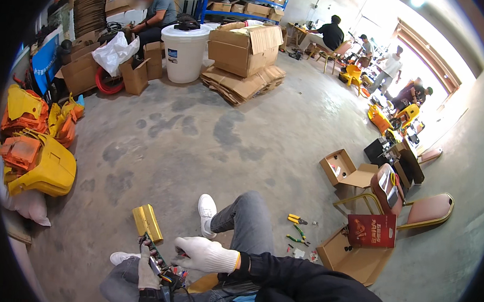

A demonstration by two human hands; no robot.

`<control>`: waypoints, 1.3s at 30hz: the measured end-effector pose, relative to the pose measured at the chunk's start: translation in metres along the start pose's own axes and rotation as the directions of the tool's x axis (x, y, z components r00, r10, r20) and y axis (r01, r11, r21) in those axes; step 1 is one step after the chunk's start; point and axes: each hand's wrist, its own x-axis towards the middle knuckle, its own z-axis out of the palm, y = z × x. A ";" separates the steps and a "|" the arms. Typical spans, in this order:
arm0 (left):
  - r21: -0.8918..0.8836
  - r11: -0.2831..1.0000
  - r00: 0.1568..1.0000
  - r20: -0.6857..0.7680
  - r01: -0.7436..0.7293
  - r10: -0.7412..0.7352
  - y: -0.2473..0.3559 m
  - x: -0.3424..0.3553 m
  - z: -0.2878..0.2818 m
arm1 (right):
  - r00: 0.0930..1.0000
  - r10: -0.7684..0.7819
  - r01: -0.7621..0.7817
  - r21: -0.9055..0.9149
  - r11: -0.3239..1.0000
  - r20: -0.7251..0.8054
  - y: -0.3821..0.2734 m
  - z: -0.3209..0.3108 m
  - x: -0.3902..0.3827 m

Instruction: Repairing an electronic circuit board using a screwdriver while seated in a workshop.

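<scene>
My gloved left hand [148,271] grips a dark circuit board [153,255] with components and cables, held upright above my lap. My gloved right hand [205,254] is just to its right, fingers curled on something small that I cannot make out. A gold metal casing [147,222] lies on the floor beyond the board. Coloured wires and connectors [180,275] hang below my hands. To the right of my leg lie a yellow-handled tool [295,219] and green-handled pliers [297,240], among small scattered pieces.
Open cardboard boxes [334,257] and chairs [423,210] stand to the right. Orange and yellow plastic parts [49,164] are piled left. A white bucket [182,59] and stacked cardboard [240,59] are ahead. A seated person [159,15] and several others [328,36] are further back.
</scene>
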 end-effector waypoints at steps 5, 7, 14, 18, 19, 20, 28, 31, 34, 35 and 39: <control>-0.023 1.000 0.996 0.089 0.001 0.001 0.004 -0.006 0.009 | 1.000 0.002 -0.002 -0.007 1.000 0.000 0.008 0.001 0.000; -0.016 1.000 0.999 0.047 0.000 0.001 -0.002 0.001 -0.005 | 0.999 -0.032 0.032 -0.005 0.999 0.000 0.006 0.004 0.000; 0.001 1.000 1.000 0.019 0.004 -0.004 -0.007 0.009 -0.010 | 1.000 0.008 -0.008 -0.067 0.998 0.010 0.004 -0.001 0.001; -0.007 1.000 0.999 0.042 0.025 -0.025 -0.003 0.004 -0.003 | 1.000 0.001 0.000 -0.037 0.999 0.019 0.004 -0.001 0.002; 0.017 0.999 0.999 0.028 -0.036 0.035 -0.001 0.000 0.004 | 1.000 -0.020 0.020 -0.010 1.000 0.001 0.005 -0.001 0.001; 0.018 0.999 0.999 0.039 -0.035 0.034 -0.005 0.007 0.001 | 1.000 -0.015 0.015 -0.014 1.000 -0.007 0.007 -0.002 0.000; 0.024 0.999 0.998 0.055 0.022 -0.023 -0.005 0.006 -0.005 | 1.000 -0.010 0.011 -0.014 1.000 0.010 0.009 0.004 0.003; 0.042 0.999 0.998 0.057 -0.021 0.018 -0.007 0.008 -0.005 | 1.000 0.000 0.000 -0.047 0.999 -0.001 0.013 0.007 0.003; 0.021 1.000 1.000 0.023 0.001 -0.002 -0.003 0.006 -0.002 | 1.000 0.028 -0.028 -0.025 0.999 0.000 0.011 0.008 0.004; 0.006 1.000 1.000 0.031 -0.007 0.007 -0.003 0.005 0.001 | 0.999 0.031 -0.031 -0.024 0.999 -0.006 0.010 0.007 0.004; -0.009 1.000 0.998 0.056 -0.009 0.009 0.009 -0.005 0.018 | 0.997 0.077 -0.076 -0.034 0.997 0.024 0.006 0.000 0.004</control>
